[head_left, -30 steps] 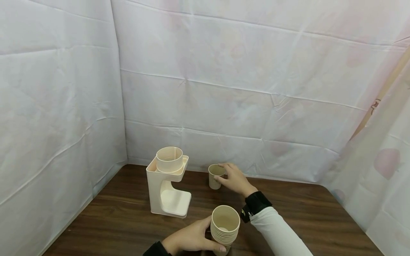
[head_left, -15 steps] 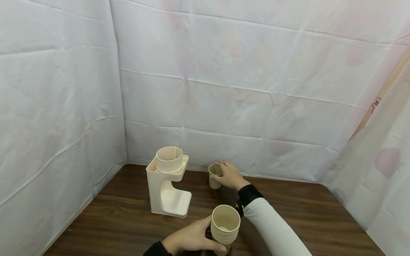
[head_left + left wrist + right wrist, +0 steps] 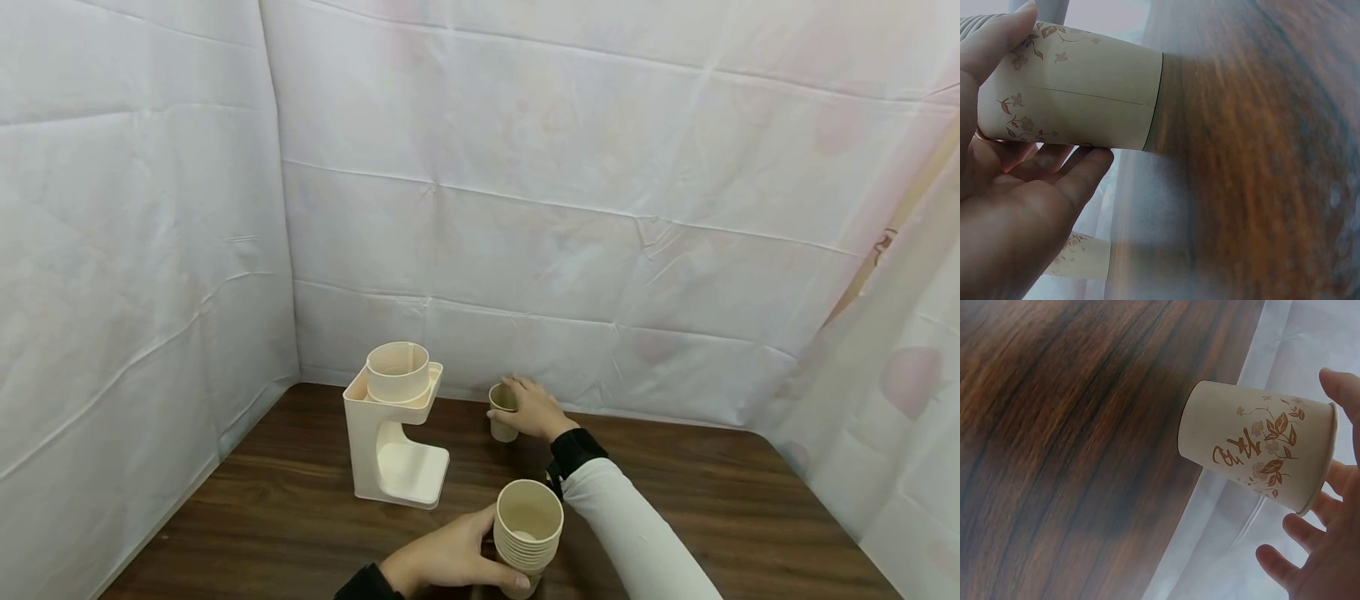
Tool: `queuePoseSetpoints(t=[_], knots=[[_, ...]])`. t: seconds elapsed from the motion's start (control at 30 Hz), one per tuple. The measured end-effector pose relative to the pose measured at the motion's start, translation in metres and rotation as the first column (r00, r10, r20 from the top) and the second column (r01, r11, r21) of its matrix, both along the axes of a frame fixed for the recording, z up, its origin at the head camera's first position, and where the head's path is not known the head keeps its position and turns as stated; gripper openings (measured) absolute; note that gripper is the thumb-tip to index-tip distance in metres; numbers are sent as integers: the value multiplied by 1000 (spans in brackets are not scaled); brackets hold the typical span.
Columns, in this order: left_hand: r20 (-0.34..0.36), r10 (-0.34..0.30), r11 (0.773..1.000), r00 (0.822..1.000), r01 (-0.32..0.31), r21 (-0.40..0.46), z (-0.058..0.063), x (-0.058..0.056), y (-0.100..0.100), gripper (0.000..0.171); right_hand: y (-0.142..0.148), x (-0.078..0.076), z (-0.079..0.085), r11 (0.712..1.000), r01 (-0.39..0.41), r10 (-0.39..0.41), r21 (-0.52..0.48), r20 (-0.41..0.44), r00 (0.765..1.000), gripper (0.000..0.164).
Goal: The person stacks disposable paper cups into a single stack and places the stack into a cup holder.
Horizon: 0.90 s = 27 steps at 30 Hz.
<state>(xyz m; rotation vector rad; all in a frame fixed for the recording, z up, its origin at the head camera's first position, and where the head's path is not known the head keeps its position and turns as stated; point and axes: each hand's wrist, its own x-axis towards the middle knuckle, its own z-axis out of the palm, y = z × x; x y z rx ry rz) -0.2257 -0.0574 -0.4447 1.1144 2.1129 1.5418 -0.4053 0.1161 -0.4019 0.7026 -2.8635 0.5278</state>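
Note:
My left hand [image 3: 450,552] grips a stack of nested beige paper cups [image 3: 528,533] from the left, low at the table's near side. In the left wrist view, thumb and fingers curl around the bottom cup, which has brown floral print and stands on the table. My right hand [image 3: 534,408] is at a single paper cup [image 3: 503,427] near the table's far edge. In the right wrist view this upright cup [image 3: 1254,444] bears brown flowers and lettering. The thumb [image 3: 1338,387] and spread fingers sit on opposite sides of its rim, loosely extended.
A cream stand [image 3: 363,450] with a round cylinder [image 3: 397,375] on top and a flat base tray [image 3: 412,475] stands left of the cups. White cloth [image 3: 480,250] hangs behind and beside the dark wooden table [image 3: 262,508].
My right hand has shifted slightly left and farther over the single cup, its forearm following. The single cup, the left hand and the stack stay in place.

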Motion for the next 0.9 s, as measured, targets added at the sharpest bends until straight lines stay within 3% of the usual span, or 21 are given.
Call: queuePoseSetpoints(t=[0.27,0.9], knots=[[5,1,1000,1000,-1,-32,2,0,0,69,0,6,4,1000,4,-4,-7,18,1000,69],[-26,8,999,1000,-9,-42,2,-2,0,69,-4,11,4,982,24,-3,-186,114,994,62]])
